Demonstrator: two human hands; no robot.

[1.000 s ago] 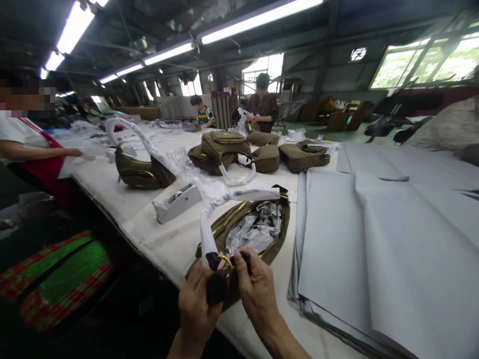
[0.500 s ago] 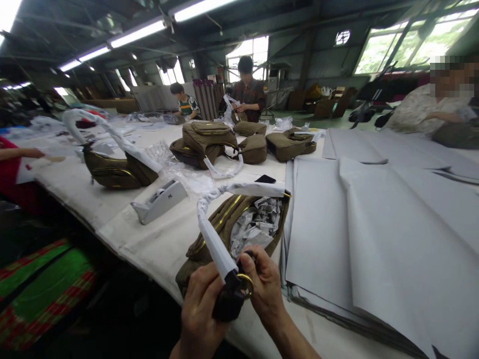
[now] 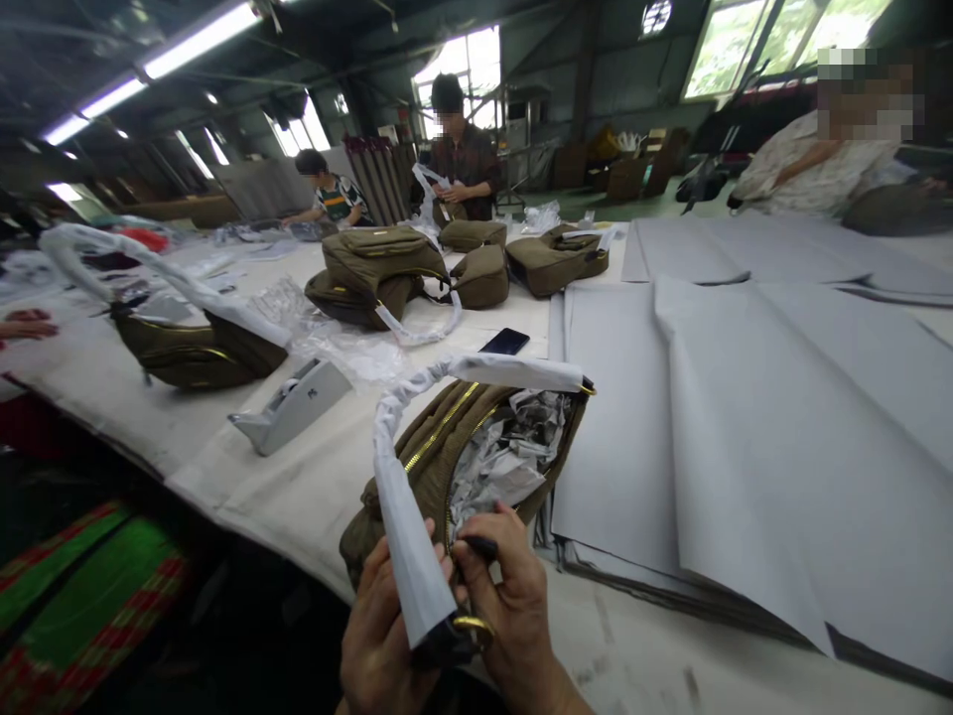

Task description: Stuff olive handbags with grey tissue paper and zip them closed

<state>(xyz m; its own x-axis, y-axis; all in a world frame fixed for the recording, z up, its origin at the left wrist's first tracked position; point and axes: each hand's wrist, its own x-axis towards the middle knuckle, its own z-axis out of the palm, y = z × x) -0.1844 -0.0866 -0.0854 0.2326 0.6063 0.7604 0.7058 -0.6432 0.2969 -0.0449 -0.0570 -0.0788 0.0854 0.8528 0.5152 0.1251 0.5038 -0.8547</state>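
Observation:
An olive-brown handbag (image 3: 426, 475) with brass zippers lies in front of me, its main opening unzipped. Crumpled paper stuffing (image 3: 500, 459) fills the inside. White wrapping covers the bag's strap (image 3: 408, 541), which arches up and ends near me in a dark tab with a gold ring (image 3: 475, 626). My left hand (image 3: 381, 628) is closed on the bag's near end, partly behind the strap. My right hand (image 3: 513, 601) pinches a small black tab (image 3: 480, 545) at the near end of the opening; it looks like a zipper pull.
A grey tape dispenser (image 3: 294, 405) and a phone (image 3: 506, 342) lie beyond the bag. Another wrapped-strap handbag (image 3: 186, 348) stands left, and several more bags (image 3: 379, 273) lie farther back. Stacked grey sheets (image 3: 614, 427) cover the right side. Co-workers (image 3: 466, 159) are around the table.
My right hand has shifted from beside the gold ring to the black tab at the opening. The strap end and ring have dropped lower. The camera view has turned slightly right.

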